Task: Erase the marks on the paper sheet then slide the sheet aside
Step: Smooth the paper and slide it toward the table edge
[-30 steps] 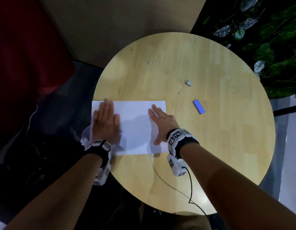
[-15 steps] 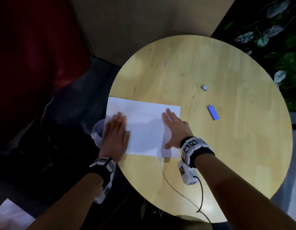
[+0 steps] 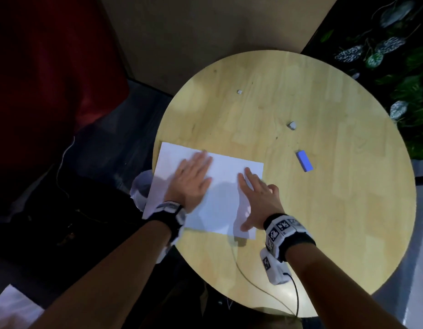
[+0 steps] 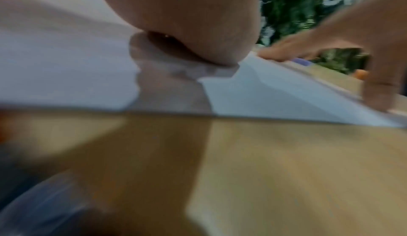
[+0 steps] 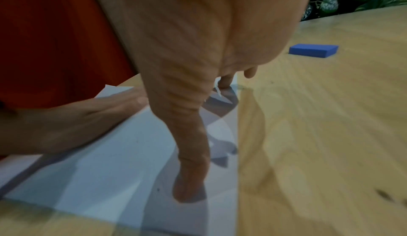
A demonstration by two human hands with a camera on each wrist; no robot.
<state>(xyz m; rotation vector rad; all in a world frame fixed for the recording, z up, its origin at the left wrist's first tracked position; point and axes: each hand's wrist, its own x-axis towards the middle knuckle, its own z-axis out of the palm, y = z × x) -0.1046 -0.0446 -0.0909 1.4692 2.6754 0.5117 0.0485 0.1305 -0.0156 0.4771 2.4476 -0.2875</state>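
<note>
A white paper sheet (image 3: pixel 220 193) lies at the left edge of the round wooden table (image 3: pixel 324 210), its left side hanging past the rim. My left hand (image 3: pixel 193 179) presses flat on the sheet's left half, fingers straight. On the sheet's right edge rests my right hand (image 3: pixel 255 195), fingers spread, its thumb (image 5: pixel 189 187) pressing the paper (image 5: pixel 105 161). A blue eraser (image 3: pixel 304 160) lies on the wood to the right, apart from both hands; the right wrist view shows the blue eraser (image 5: pixel 313 50) too. No marks show on the sheet.
Two small white scraps (image 3: pixel 292 125) (image 3: pixel 239 91) lie on the far part of the table. A cable (image 3: pixel 250 279) trails from my right wrist over the near rim. A red seat (image 3: pixel 51 79) stands left, leafy plants (image 3: pixel 383 48) at the right back.
My left hand slid forward and to the right on the sheet, now nearer its middle. The sheet turned slightly. My right hand stays pressed on the sheet's right edge.
</note>
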